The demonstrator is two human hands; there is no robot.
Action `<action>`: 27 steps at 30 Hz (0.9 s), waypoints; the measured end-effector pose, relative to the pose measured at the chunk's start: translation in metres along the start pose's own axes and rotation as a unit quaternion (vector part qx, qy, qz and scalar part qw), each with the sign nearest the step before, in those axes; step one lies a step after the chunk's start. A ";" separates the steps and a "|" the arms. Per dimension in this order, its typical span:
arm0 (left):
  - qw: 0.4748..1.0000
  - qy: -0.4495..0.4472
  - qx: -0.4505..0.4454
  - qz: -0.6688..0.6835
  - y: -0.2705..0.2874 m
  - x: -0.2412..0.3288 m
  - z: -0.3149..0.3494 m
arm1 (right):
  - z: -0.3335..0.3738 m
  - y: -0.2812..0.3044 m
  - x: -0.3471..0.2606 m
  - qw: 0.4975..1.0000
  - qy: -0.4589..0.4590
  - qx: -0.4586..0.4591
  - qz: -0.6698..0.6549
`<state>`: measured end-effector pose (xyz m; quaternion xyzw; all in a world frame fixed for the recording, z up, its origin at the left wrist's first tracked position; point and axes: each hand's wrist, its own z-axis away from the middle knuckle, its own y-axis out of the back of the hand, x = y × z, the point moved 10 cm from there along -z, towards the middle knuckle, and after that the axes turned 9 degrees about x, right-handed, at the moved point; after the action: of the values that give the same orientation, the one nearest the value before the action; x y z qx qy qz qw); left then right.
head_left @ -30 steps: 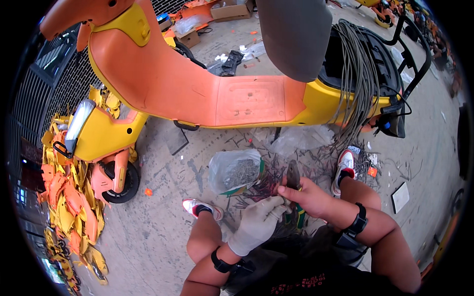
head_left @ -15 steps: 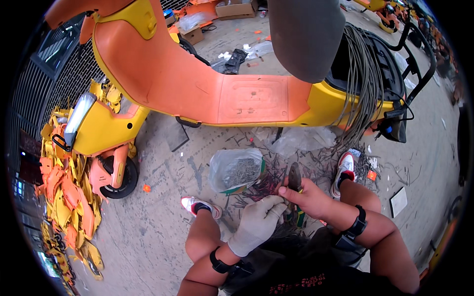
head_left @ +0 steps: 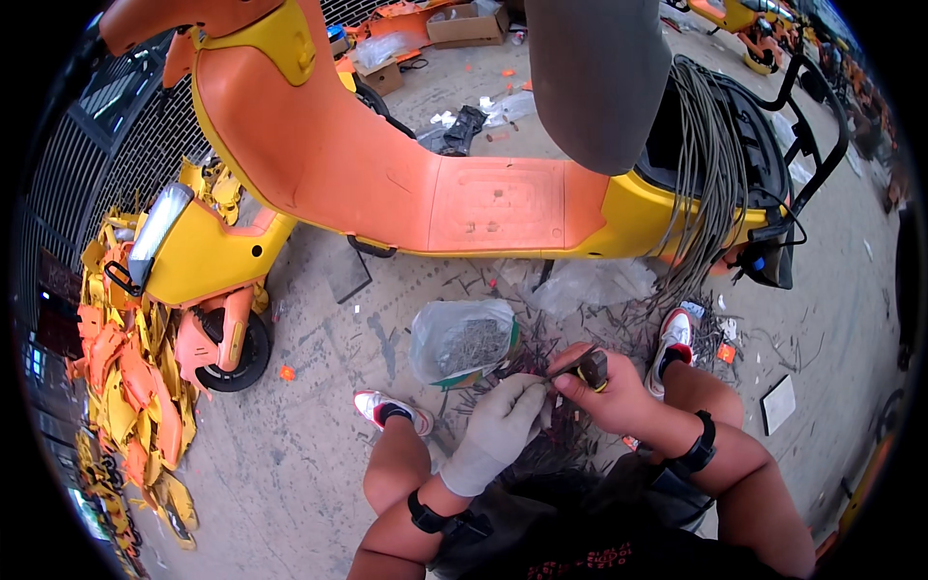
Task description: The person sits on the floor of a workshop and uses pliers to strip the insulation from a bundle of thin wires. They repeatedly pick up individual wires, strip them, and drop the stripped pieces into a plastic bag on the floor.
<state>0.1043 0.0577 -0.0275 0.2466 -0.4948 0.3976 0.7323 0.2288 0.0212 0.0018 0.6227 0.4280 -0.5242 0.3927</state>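
My left hand (head_left: 498,425) wears a pale grey glove and pinches a thin dark wire piece at its fingertips. My bare right hand (head_left: 604,391) is closed on a small hand tool (head_left: 585,367) with a dark and yellow grip, its jaws meeting the left fingertips. Both hands hover over a heap of short dark wire pieces (head_left: 556,435) between my knees. Just beyond them an open clear plastic bag (head_left: 462,340) holds many small grey metal bits.
An orange and yellow scooter (head_left: 435,184) stands across the concrete ahead, a bundle of grey cables (head_left: 710,184) hanging over its rear. Stacked yellow and orange plastic panels (head_left: 126,387) lie at the left. Cardboard boxes (head_left: 469,21) sit beyond. My shoes (head_left: 391,411) flank the heap.
The view has shifted a little, so the scooter sits lower and more to the right. The hands stay together over the heap, the tool now raised to the left fingertips.
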 end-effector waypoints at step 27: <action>0.883 0.172 -0.264 0.348 -0.045 -0.018 0.022 | 0.009 -0.018 -0.002 0.957 -0.074 -0.159 -0.230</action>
<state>0.1263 0.0099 -0.0336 -0.2162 -0.5013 0.5176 0.6588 0.2086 0.0185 0.0021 0.3968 0.6073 -0.5696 0.3862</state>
